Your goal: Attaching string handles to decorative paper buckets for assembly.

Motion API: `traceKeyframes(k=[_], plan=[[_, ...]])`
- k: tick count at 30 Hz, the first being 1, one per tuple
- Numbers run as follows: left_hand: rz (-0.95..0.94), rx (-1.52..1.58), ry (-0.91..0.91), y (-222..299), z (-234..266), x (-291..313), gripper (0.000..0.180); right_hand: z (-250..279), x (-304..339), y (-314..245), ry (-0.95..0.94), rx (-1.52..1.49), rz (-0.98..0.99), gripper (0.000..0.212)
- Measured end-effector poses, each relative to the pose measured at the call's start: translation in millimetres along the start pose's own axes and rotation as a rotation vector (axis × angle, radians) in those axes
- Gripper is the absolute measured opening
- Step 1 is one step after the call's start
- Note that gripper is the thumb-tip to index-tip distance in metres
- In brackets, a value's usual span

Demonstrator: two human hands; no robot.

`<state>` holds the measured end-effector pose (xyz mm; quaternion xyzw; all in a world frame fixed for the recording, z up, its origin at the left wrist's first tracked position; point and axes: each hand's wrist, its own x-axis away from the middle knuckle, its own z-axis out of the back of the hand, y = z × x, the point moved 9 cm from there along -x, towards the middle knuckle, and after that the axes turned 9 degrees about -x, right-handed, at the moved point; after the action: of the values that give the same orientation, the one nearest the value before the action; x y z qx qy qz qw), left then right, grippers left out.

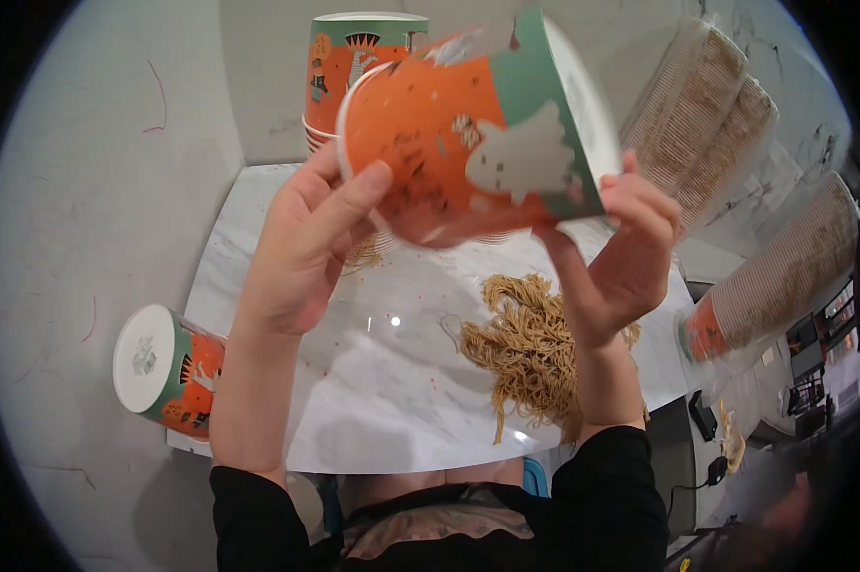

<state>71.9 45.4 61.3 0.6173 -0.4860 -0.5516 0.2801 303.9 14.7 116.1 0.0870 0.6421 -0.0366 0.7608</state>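
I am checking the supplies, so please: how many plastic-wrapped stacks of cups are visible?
3: the upper-right stack, the adjoining stack beside it, and the separate stack lower on the right. Others may be hidden behind them.

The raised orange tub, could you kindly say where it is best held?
Probably at both ends: left grip from the left at the rim, right grip from the right at the green end. The tub is round and tipped sideways, so opposed holds should steady it.
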Motion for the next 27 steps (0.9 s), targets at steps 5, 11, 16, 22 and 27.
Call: traceKeyframes(k=[5,11,16,22,27], plan=[[0.061,-0.097,-0.044,3,-3,9,0.048,6,74,60,0.284,-0.673,-0.643,0.031],[0.288,-0.401,-0.403,-34,-26,18,0.036,-79,186,75,-0.825,-0.2,-1.06,0.021],[0.336,-0.682,-0.421,-48,-14,12,0.031,-97,225,66,-1.059,0.002,-0.842,0.021],[0.287,-0.715,-0.388,-51,-5,6,0.034,-95,219,72,-1.125,0.078,-0.849,0.015],[0.23,-0.674,-0.359,-42,-5,4,0.04,-77,188,102,-0.876,-0.461,-1.336,0.015]])
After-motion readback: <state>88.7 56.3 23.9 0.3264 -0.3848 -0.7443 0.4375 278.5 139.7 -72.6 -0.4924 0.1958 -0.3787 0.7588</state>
